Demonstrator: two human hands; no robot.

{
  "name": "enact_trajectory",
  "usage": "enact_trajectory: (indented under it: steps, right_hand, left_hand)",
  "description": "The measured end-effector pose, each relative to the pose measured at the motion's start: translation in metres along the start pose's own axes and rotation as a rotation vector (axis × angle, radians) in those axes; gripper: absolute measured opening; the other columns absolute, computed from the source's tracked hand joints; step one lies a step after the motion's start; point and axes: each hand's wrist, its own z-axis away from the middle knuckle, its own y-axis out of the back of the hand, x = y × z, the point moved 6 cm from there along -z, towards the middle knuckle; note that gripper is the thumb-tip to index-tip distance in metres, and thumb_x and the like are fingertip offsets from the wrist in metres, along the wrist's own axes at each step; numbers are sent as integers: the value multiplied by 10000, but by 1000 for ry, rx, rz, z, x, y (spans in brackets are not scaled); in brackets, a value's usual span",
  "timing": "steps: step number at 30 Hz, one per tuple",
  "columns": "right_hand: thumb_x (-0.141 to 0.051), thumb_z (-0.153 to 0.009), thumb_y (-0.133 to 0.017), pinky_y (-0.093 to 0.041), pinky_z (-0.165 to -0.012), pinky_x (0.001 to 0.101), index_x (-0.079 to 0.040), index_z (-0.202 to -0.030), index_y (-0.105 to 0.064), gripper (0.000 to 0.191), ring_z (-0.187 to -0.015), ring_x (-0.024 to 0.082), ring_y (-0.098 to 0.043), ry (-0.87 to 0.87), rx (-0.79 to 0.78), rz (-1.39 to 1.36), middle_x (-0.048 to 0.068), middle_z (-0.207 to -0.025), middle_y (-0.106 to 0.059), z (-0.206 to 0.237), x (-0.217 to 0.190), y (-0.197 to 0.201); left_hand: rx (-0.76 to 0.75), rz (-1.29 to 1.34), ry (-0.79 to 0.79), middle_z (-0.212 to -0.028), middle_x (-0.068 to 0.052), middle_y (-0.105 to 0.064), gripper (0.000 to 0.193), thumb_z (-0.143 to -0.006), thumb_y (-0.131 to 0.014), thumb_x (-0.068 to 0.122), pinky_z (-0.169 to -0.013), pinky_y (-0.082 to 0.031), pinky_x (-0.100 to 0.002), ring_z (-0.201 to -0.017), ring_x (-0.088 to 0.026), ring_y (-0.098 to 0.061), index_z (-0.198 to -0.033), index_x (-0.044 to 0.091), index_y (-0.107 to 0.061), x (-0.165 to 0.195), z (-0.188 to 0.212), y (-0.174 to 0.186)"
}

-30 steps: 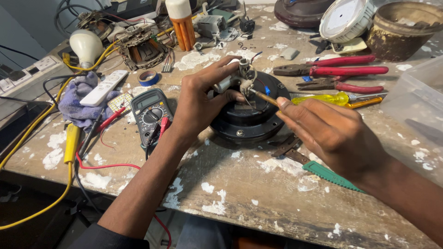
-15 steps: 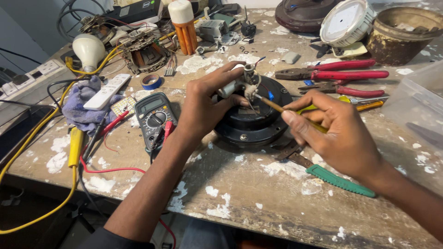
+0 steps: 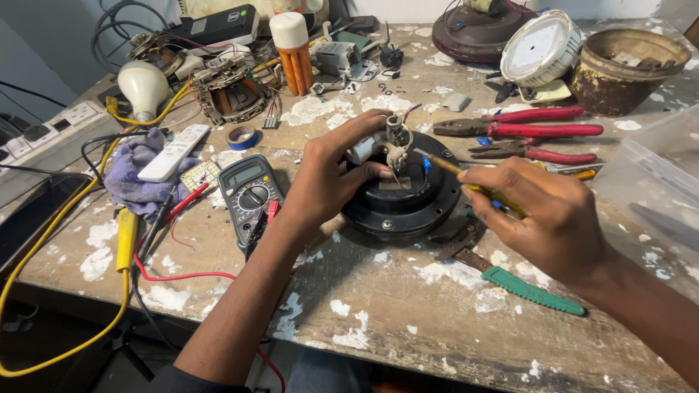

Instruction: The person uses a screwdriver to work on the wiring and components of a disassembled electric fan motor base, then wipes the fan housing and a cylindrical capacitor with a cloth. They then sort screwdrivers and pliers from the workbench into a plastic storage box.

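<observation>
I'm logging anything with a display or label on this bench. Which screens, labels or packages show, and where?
Multimeter: left of the left hand, dark body, blank grey screen, round dial.
Remote control: on the purple cloth, slim, white.
Black box: far left back, flat, small label.
Orange bottle: back centre, white cap.
</observation>
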Motion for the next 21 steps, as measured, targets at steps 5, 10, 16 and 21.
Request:
enact_trajectory:
  steps: [5,10,16,21]
  right_hand:
    - [-30,-868,-787,-577,-666,356,-55,-1080,-692,233,-797,223,-728,52,-20,-28,88,-941,-735,1,-12,-4]
    - [-20,-878,-768,-602,-728,357,-41,-1088,-683,228,-873,243,-744,83,-25,-57,106,-992,-734,0,-16,-11]
    - [-18,-891,-769,-599,-722,358,-32,-1092,-679,220,-871,245,-742,57,-11,-37,111,-993,-735,2,-17,-12]
    - [-8,-891,-775,-584,-655,338,-20,-1087,-699,211,-814,220,-738,33,-16,-15,111,-963,-742,3,-14,-11]
  left_hand:
    - [-40,16,67,-1462,-155,-626,618,-833,-846,48,-1134,-501,-377,-1375,-257,-602,-1392,9,-586,-3,0,-1]
    - [-84,52,107,-1507,-144,-590,612,-874,-814,77,-1159,-505,-377,-1385,-245,-591,-1430,17,-565,-8,1,-3]
    - [-101,42,121,-1505,-140,-592,616,-874,-810,86,-1146,-513,-376,-1380,-239,-592,-1436,33,-562,-10,0,-4]
    - [-98,73,95,-1533,-149,-561,604,-879,-804,82,-1143,-529,-379,-1392,-248,-578,-1434,35,-569,-11,0,-5]
